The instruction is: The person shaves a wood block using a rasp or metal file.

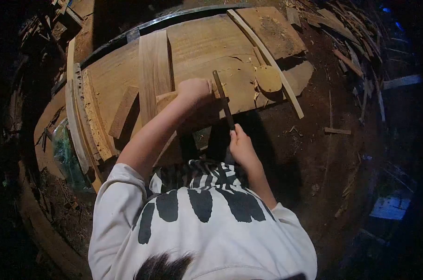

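Pinning a small pale wooden block (165,99) to the broad plank worktop (197,42), seemingly to steady it, the left hand (194,91) is clenched over it; just beside, the right hand (242,144) grasps a dark slim metal file (223,102) by its near end.

Broad wooden slab surface (197,46), shavings on top. Long plank (154,70) lay flat across it. Round wooden disc (268,78) near right end, just beside long curved strip (293,100) running over slab edge. Short block (124,112) left of plank. Rough-edged board (96,114) along left end. Dark metal band (174,18) behind far edge. Green translucent item (64,154) low left, blurred. Dirt floor (314,154), small stick (337,131) on it. Offcut pile (346,32) top right. Pale sheet (391,207) bottom right.
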`<state>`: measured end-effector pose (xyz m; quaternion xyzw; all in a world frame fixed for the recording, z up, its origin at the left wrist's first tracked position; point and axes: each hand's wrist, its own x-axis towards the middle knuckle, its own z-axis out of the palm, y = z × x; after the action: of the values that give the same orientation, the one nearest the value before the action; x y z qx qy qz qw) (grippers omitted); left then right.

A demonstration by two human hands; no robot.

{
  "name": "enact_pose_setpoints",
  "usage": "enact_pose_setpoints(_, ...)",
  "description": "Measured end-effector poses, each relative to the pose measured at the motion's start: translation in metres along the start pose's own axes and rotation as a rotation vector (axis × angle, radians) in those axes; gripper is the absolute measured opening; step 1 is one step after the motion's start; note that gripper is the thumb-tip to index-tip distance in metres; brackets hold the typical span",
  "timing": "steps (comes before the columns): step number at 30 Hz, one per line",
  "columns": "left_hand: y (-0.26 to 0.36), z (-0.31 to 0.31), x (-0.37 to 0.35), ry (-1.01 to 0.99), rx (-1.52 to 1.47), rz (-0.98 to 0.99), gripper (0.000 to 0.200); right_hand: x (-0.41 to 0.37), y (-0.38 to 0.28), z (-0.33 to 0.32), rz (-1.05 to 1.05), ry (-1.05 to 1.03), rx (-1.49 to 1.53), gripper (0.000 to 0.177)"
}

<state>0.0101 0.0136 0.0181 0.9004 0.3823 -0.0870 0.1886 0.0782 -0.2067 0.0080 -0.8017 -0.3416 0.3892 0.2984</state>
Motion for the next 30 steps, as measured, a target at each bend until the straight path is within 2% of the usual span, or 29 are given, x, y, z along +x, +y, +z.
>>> enact_pose_setpoints(3,0.002,0.002,-0.002,-0.028,-0.027,0.004,0.045,0.028,-0.004,0.005,-0.092,0.071,-0.053,0.021)
enact_pose_setpoints(5,0.0,0.002,-0.001,-0.016,0.021,0.046,0.042,0.05,-0.013,0.007,-0.245,0.134,-0.036,0.02)
enact_pose_setpoints(8,0.0,0.001,0.001,-0.009,-0.017,0.001,0.04,0.059,-0.013,0.002,-0.199,0.087,-0.052,0.024)
enact_pose_setpoints(13,-0.001,0.001,0.0,0.011,0.008,0.011,0.036,0.005,0.0,-0.004,-0.07,0.05,-0.041,0.022)
enact_pose_setpoints(16,-0.001,0.004,0.002,0.02,0.0,0.019,0.035,0.004,-0.001,-0.002,-0.023,0.023,0.005,0.021)
enact_pose_setpoints(18,-0.001,0.003,0.0,0.022,-0.02,0.009,0.037,0.024,-0.008,0.002,-0.183,0.108,-0.038,0.021)
enact_pose_setpoints(20,-0.001,0.0,-0.003,0.024,0.037,0.066,0.035,0.048,-0.015,0.006,-0.147,0.103,-0.045,0.02)
enact_pose_setpoints(23,-0.005,0.005,0.006,-0.004,0.045,0.042,0.032,0.064,-0.011,0.012,-0.2,0.165,-0.107,0.022)
enact_pose_setpoints(30,-0.006,0.0,0.004,-0.004,0.125,0.133,0.029,0.013,0.001,0.003,-0.11,0.077,-0.09,0.022)
